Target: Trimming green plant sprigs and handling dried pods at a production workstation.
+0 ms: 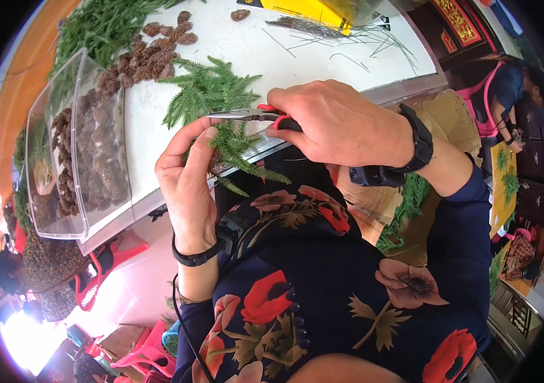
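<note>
The white counter [265, 51] filled the upper middle of the frame, its near edge running from lower left to centre right. A clear plastic bin [71, 153] stood at the left of the frame on the counter's edge, its long axis running down the picture, and it held brown pine cones [93, 166] piled along its length. More loose cones [157, 48] lay in a trail just above and right of the bin, beside a heap of green needle sprigs [103, 22] in the upper left. A yellow box [307, 9] sat at the top centre with thin wires [348, 38] scattered just below it.

At centre frame, a green fern-like sprig [211, 96] fanned out over the counter edge, its tips pointing up and left and its stem end down toward the lap. The left hand [189, 179] rose from the lower middle, palm turned inward, fingers closed around the sprig's lower stems. The right hand [342, 121] came in from the right, knuckles up, clenched on the red-and-black handles of pliers [249, 115]. The pliers lay almost level, nose pointing left into the sprig just above the left hand's fingertips.
</note>
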A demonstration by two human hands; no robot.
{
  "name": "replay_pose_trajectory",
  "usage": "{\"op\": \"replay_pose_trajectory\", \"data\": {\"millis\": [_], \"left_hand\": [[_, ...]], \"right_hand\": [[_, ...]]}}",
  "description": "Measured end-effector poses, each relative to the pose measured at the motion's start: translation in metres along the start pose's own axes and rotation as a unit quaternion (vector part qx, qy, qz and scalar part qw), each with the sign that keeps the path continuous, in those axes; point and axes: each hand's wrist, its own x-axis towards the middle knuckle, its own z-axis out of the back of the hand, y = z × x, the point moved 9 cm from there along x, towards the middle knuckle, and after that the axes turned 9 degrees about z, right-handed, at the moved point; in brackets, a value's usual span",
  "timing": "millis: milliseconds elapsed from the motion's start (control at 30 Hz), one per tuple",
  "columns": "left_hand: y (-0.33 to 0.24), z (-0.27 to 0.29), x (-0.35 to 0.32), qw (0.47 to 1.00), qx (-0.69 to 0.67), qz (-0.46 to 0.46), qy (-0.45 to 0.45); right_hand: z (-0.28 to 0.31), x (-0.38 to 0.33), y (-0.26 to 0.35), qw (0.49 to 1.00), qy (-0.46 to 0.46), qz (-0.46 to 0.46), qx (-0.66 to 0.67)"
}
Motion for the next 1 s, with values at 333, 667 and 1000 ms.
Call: {"op": "replay_pose_trajectory", "data": {"millis": [333,667,1000], "left_hand": [[-0.0014,-0.0008,-0.0016,1.0,0.001,0.001,-0.005],[0.0004,0.0039,-0.0012,1.0,-0.007,-0.006,0.005],[-0.0034,0.0025,-0.0031,1.0,-0.008,-0.011,0.014]], "right_hand": [[-0.0011,-0.0004,-0.0015,1.0,0.008,-0.009,-0.007],[-0.0063,0.0012,-0.0019,1.0,0.023,-0.009,-0.004],[-0.0071,0.0032,0.0018,0.991,0.057,-0.014,0.123]]}}
